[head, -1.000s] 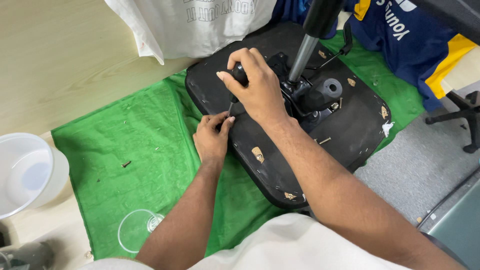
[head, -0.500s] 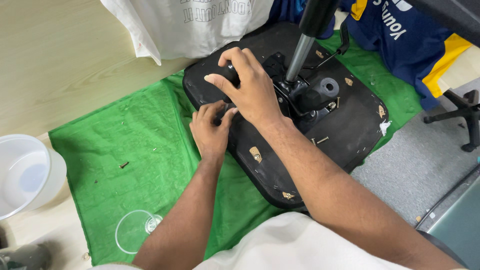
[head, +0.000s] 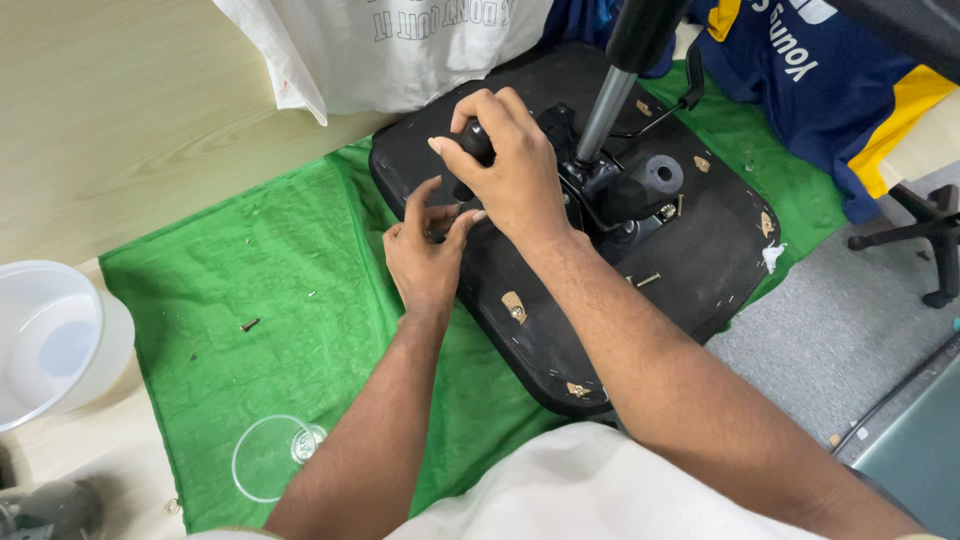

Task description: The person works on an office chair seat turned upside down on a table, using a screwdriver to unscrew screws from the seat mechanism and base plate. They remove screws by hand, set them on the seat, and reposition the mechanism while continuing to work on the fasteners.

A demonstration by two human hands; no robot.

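we see an upturned office chair seat [head: 690, 250], a flat black rounded slab with a matte fabric skin, lying on a crumpled green cloth [head: 250, 330] over a pale wooden tabletop [head: 120, 120]. a shiny steel gas cylinder [head: 603, 112] rises from the black metal mechanism at its centre. our right hand [head: 510, 170] is closed around a black screwdriver handle [head: 476, 142] held upright above the seat's near left edge. our left hand [head: 425, 250] sits just below it, fingers pinched together at the tool's lower end, touching the seat. a loose screw [head: 648, 280] lies on the seat; a white plastic bowl [head: 45, 340] stands well apart at the left.
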